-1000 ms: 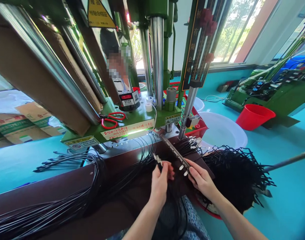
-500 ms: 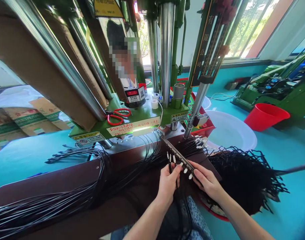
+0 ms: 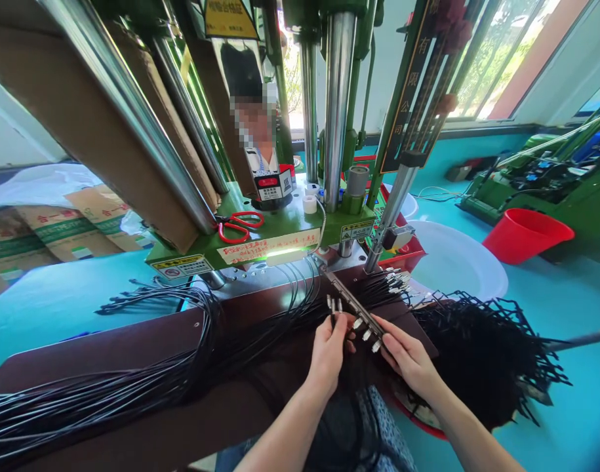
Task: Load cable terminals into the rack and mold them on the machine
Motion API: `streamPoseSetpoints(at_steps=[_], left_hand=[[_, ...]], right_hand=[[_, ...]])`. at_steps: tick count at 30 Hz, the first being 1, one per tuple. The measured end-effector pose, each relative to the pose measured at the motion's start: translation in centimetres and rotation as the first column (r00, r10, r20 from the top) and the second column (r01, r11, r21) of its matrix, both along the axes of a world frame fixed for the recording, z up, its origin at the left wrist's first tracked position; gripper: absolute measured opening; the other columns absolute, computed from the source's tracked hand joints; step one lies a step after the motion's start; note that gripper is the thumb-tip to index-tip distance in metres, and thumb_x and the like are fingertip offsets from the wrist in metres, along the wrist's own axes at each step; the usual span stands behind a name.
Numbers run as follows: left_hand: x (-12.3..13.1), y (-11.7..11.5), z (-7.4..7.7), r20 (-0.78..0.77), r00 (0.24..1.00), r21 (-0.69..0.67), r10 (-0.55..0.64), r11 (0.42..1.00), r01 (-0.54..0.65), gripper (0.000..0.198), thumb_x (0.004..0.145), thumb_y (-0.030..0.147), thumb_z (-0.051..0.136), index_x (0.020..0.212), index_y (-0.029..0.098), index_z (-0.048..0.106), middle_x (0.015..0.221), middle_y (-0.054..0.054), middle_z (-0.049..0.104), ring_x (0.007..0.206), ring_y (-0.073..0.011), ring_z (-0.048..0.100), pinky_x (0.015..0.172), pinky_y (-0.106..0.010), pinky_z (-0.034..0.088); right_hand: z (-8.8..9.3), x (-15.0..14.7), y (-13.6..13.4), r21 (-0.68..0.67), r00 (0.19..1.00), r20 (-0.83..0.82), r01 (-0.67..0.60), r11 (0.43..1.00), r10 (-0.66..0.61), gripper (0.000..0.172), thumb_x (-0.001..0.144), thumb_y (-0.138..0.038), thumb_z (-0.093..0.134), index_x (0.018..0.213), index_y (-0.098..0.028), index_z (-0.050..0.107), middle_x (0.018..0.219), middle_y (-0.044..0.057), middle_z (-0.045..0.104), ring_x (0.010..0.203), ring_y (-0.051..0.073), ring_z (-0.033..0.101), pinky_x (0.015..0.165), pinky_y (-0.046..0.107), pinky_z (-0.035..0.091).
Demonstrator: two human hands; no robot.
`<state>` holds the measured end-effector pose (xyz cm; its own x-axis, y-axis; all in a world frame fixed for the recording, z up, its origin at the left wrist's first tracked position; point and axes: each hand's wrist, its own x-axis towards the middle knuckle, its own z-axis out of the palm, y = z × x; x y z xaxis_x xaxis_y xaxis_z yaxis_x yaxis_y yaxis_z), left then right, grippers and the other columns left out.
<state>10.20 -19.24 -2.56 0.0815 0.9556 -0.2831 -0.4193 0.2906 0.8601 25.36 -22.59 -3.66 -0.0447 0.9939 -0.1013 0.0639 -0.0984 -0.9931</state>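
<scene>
My left hand [image 3: 330, 351] is closed around a few black cables [image 3: 335, 305] whose silvery connector ends point up above the fingers. My right hand [image 3: 412, 359] grips the near end of a long metal bar [image 3: 351, 298], with the thumb on top. Several silvery connectors [image 3: 367, 335] stick out along the bar's near left side. The bar's far end reaches the metal plate at the machine's base. Loose cable lengths hang down below my hands toward my lap, partly hidden by the left hand.
A green press [image 3: 260, 236] stands ahead, with red-handled scissors [image 3: 240, 226] on its ledge. Bundled black cables [image 3: 132, 387] lie across the brown table [image 3: 147, 334]. To the right are a heap of black cable pieces [image 3: 477, 354], a white basin [image 3: 494, 272] and a red bucket [image 3: 528, 235].
My left hand has shifted slightly, and its fingers now sit more tightly round the cables, just off the bar. The right hand keeps its grip on the bar. The view has moved a little.
</scene>
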Motion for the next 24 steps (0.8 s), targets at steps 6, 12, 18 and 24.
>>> streamPoseSetpoints(at_steps=[6,12,18,24], left_hand=[[-1.2,0.5,0.2,-0.093,0.996,0.008,0.007,1.0,-0.006,0.036,0.075,0.053,0.048,0.081,0.018,0.051,0.036,0.012,0.027,0.03,-0.0032,0.015,0.032,-0.017,0.012],[-0.5,0.5,-0.6,-0.212,0.976,0.041,-0.042,0.998,0.052,0.03,0.062,0.044,0.066,0.063,0.016,0.055,0.039,0.008,0.035,0.035,-0.0039,0.025,0.037,-0.019,0.016],[-1.0,0.6,-1.1,-0.32,0.946,0.075,-0.045,0.995,0.073,0.026,0.067,0.041,0.061,0.063,0.016,0.058,0.041,0.007,0.037,0.04,-0.0064,0.029,0.043,-0.02,0.021],[-1.5,0.5,-1.0,-0.439,0.898,0.139,-0.02,0.986,0.09,0.022,0.071,0.034,0.058,0.061,0.014,0.057,0.052,0.003,0.047,0.051,-0.0084,0.036,0.049,-0.021,0.027]], right_hand=[[0.8,0.5,0.3,-0.129,0.985,-0.168,0.013,0.992,-0.035,0.059,0.081,-0.05,0.05,0.127,-0.015,0.044,0.046,-0.009,0.029,0.037,0.006,0.021,0.033,0.017,0.013],[1.1,0.5,0.4,-0.127,0.99,-0.121,-0.085,0.988,0.07,0.062,0.078,-0.053,0.053,0.126,-0.014,0.046,0.05,-0.007,0.032,0.041,0.006,0.026,0.035,0.018,0.015],[0.9,0.9,0.7,-0.146,0.989,-0.093,-0.126,0.981,0.113,0.066,0.077,-0.056,0.052,0.127,-0.013,0.045,0.052,-0.007,0.03,0.04,0.005,0.023,0.035,0.018,0.012],[0.8,1.2,0.8,-0.089,0.981,0.023,-0.191,0.978,0.193,0.062,0.081,-0.054,0.047,0.128,-0.014,0.045,0.052,-0.005,0.033,0.041,0.007,0.027,0.037,0.02,0.018]])
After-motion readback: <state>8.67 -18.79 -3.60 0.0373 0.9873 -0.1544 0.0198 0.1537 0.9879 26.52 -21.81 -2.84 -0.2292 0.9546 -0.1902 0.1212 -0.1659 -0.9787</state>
